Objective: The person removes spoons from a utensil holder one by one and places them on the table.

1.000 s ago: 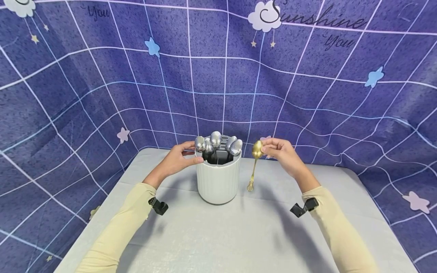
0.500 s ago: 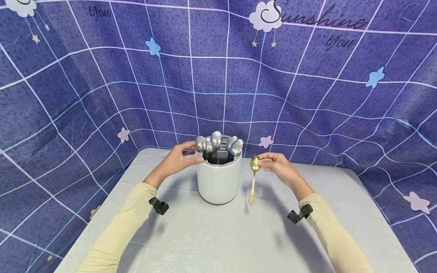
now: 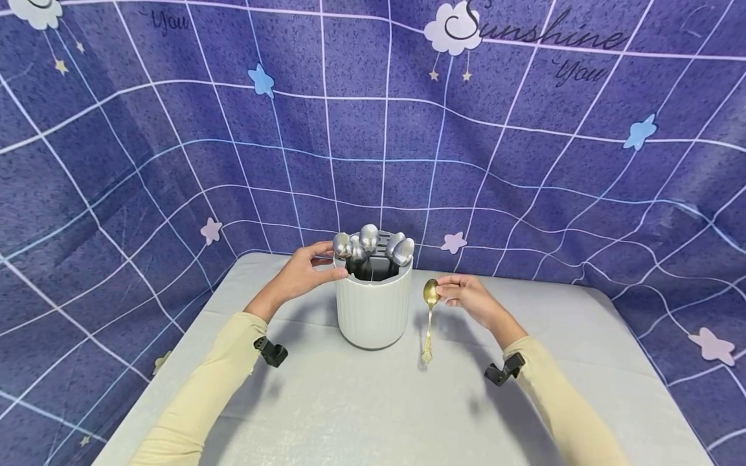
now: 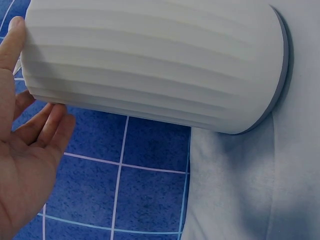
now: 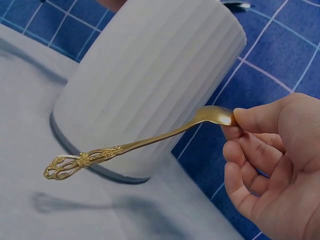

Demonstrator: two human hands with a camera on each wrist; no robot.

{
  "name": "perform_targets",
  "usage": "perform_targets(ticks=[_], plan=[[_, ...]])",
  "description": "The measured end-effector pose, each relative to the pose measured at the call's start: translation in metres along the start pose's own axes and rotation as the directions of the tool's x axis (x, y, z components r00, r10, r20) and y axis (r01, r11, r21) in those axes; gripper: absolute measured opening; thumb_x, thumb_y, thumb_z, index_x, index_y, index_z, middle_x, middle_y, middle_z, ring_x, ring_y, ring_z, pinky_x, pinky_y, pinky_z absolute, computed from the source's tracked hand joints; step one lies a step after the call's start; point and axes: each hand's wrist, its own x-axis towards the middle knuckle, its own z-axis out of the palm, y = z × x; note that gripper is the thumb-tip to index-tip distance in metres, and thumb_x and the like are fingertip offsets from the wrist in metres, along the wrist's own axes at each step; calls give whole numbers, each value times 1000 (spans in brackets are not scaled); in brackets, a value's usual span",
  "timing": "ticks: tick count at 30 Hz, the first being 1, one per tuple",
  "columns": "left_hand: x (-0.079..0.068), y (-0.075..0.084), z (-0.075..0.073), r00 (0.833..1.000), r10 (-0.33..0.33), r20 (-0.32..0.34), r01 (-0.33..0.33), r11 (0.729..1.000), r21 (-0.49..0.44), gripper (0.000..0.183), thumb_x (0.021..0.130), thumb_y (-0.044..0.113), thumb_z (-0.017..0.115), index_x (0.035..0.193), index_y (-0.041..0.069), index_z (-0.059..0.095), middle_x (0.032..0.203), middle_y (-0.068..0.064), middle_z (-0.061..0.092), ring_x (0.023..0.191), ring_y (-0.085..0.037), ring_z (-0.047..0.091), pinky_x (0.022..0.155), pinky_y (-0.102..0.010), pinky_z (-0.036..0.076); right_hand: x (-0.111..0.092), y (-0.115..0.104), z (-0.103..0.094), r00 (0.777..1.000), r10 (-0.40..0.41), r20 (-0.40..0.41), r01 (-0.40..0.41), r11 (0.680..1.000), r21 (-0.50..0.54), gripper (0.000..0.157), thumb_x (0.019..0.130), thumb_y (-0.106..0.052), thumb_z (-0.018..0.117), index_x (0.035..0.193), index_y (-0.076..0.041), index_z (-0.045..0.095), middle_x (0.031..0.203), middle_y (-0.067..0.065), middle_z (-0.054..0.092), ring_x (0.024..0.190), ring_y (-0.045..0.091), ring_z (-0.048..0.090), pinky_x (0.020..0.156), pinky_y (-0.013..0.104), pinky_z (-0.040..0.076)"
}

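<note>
A white ribbed utensil holder [image 3: 373, 317] stands upright on the table, with several silver spoons [image 3: 369, 238] in it, bowls up. My left hand [image 3: 305, 272] holds the holder by its left rim, thumb at the front and fingers behind. In the left wrist view those fingers [image 4: 50, 125] curve against the holder's wall. My right hand [image 3: 469, 298] pinches a gold spoon [image 3: 430, 310] by the tip of its bowl, just right of the holder. The spoon's ornate openwork handle [image 5: 82, 160] hangs downward, over its shadow on the cloth.
A light grey cloth covers the table [image 3: 361, 408]. Behind and at both sides hangs a purple-blue curtain [image 3: 350, 129] with a grid, stars and clouds. The holder has a slotted divider [image 3: 383, 244] at its back.
My right hand has lowered the gold spoon and brought it nearer the front, slightly left. The left hand and the utensil holder have stayed in place.
</note>
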Motion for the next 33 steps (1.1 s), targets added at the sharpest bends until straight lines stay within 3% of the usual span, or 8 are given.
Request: perform_targets(ticks=[9, 20, 33], plan=[[-1, -1, 0, 1000, -3, 1, 3, 1000, -28, 61, 89, 16, 82, 142, -2, 57, 146, -19, 55, 129, -39, 57, 115, -45, 47, 5, 17, 4, 999, 42, 32, -42, 999, -10, 29, 96, -4, 65, 120, 11, 63, 89, -3, 73, 84, 14, 67, 75, 25, 58], [0, -3, -1, 1000, -7, 2, 7, 1000, -16, 65, 88, 22, 83, 142, -1, 56, 144, -18, 57, 127, -39, 59, 113, -43, 49, 7, 27, 5, 997, 71, 18, -70, 998, -2, 36, 97, -4, 65, 125, 17, 57, 87, -2, 72, 81, 13, 65, 73, 23, 59], [-1, -2, -1, 1000, -23, 9, 23, 1000, -14, 67, 89, 24, 82, 145, 0, 54, 145, -19, 56, 129, -40, 57, 114, -43, 49, 12, 40, 5, 994, 111, 6, -111, 990, 90, 37, 97, -2, 65, 126, 19, 56, 87, 2, 74, 80, 13, 71, 80, 27, 64]])
